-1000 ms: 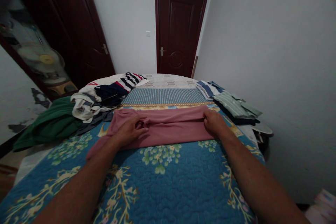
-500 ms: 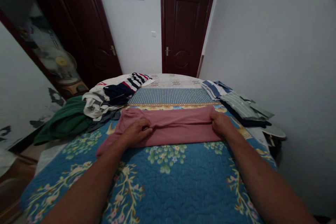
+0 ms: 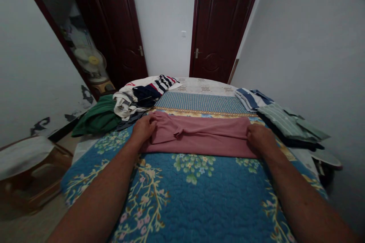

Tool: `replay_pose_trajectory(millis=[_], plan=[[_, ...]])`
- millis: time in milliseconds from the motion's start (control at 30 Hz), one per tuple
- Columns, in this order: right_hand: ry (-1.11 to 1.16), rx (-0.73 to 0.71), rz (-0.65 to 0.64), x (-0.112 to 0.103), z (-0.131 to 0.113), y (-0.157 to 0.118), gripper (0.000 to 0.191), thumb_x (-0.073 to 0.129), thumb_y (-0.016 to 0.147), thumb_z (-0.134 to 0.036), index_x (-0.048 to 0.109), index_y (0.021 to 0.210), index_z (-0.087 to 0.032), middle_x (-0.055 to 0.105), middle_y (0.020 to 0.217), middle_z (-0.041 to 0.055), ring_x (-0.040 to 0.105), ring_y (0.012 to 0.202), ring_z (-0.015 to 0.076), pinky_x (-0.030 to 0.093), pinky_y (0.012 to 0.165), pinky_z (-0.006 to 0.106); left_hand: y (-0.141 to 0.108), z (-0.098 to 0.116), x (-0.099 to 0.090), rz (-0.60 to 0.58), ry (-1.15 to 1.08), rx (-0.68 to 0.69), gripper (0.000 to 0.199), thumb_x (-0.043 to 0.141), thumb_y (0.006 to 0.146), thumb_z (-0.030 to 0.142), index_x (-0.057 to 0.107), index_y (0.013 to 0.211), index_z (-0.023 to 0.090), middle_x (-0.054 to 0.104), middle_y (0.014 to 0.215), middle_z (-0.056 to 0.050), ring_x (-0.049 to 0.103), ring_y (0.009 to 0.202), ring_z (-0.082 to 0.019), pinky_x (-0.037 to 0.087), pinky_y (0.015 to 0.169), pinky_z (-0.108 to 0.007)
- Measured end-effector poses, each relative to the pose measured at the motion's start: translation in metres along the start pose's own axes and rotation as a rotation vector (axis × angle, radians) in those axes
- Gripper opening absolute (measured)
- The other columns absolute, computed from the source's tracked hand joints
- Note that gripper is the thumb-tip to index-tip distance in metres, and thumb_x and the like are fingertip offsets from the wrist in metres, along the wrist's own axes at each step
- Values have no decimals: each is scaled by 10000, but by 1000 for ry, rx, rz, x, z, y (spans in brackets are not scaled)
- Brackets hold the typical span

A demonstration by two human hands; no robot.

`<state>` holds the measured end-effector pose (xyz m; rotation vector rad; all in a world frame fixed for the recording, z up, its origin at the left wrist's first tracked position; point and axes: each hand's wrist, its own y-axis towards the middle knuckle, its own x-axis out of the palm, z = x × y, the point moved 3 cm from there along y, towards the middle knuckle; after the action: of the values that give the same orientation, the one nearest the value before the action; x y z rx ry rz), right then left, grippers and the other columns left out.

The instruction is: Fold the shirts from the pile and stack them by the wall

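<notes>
The pink garment (image 3: 216, 145) lay straight between my two hands, its long axis running left to right across the blue quilted cover (image 3: 211, 201). It was square to me, so neither hand was nearer: my left hand (image 3: 142, 129) was at the left end, up by the far corner, and my right hand (image 3: 261, 138) was at the right end, about midway along that short side. My right fingers were closed on the edge there. My left fingers were curled against the cloth at their end (whether they truly pinched it, I could not tell).

The garment was a dusty pink, smooth and soft-looking, laid into a long flat band. Its near edge ran fairly even, while a crease crossed most of the length towards my right hand. Left of the middle a small bunched curl stood up, with a flap lying flat beside it on the left.

Beyond my left hand sat a loose heap with a green cloth (image 3: 98, 117); beyond my right, just past the band's end, lay a pale green striped shirt (image 3: 285, 121), folded flat.
</notes>
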<state>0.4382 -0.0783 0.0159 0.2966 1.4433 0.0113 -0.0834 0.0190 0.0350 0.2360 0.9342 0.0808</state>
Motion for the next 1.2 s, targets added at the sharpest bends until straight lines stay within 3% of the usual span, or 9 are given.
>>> replay_pose_trajectory(millis=[167,267,367,500,633,800,1000,1133,1200], plan=[[247,-250,195,-9,-53,-12,315,514,996,-253,740,1199,-173,726,1250,182,637,1225,321,480,1111,433,-3,-7,11,1,127,-29,378,707,918,295,728,1289,228,803,1197,-106,735,1091,-260,525,939,-322],[372,-431,158,-3,-94,-20,389,494,1032,-279,707,1350,-212,703,1382,144,625,1287,290,470,1164,439,-1,-7,18,-22,156,11,373,641,951,235,727,1314,239,786,1290,-122,734,1150,-265,521,940,-320],[384,-518,128,6,-118,-22,390,483,1048,-280,726,1342,-203,715,1361,144,647,1245,286,483,1149,447,4,-13,18,-72,160,-9,301,666,897,179,789,1168,220,797,1227,-145,744,1128,-295,522,925,-333],[378,-494,159,14,-118,-16,322,480,1041,-244,757,1198,-190,737,1227,146,663,1154,284,513,1078,430,6,-23,17,-135,162,-52,359,632,827,85,799,1127,190,805,1139,-147,750,1083,-289,526,906,-336],[357,-450,154,18,-111,-14,275,472,1046,-246,738,1102,-210,730,1139,135,650,1114,286,512,1041,419,4,-23,15,-66,101,-8,413,606,818,71,786,1178,164,779,1224,-162,736,1097,-272,534,943,-334],[364,-385,198,20,-109,-18,247,472,1032,-233,703,1115,-209,718,1141,135,648,1099,282,497,1019,388,2,-20,11,-13,19,-25,372,574,853,104,794,1142,181,785,1254,-130,729,1138,-265,540,996,-338],[324,-387,245,19,-110,-18,183,512,964,-169,683,1014,-212,700,1047,113,633,1017,267,489,962,362,-3,-13,4,-72,251,-83,322,588,904,183,802,1135,248,807,1193,-108,758,1078,-289,558,911,-361],[320,-405,358,11,-114,-22,192,541,967,-166,690,1087,-181,697,1053,129,622,1015,281,492,948,392,-9,12,-1,-11,273,109,325,571,974,259,771,1230,267,773,1320,-88,722,1166,-273,547,994,-380],[348,-443,394,4,-126,-27,208,551,1000,-199,694,1151,-178,707,1097,139,621,1054,292,494,978,416,-14,26,3,-79,218,272,317,599,956,263,777,1218,274,780,1287,-73,700,1189,-276,526,1053,-407]])
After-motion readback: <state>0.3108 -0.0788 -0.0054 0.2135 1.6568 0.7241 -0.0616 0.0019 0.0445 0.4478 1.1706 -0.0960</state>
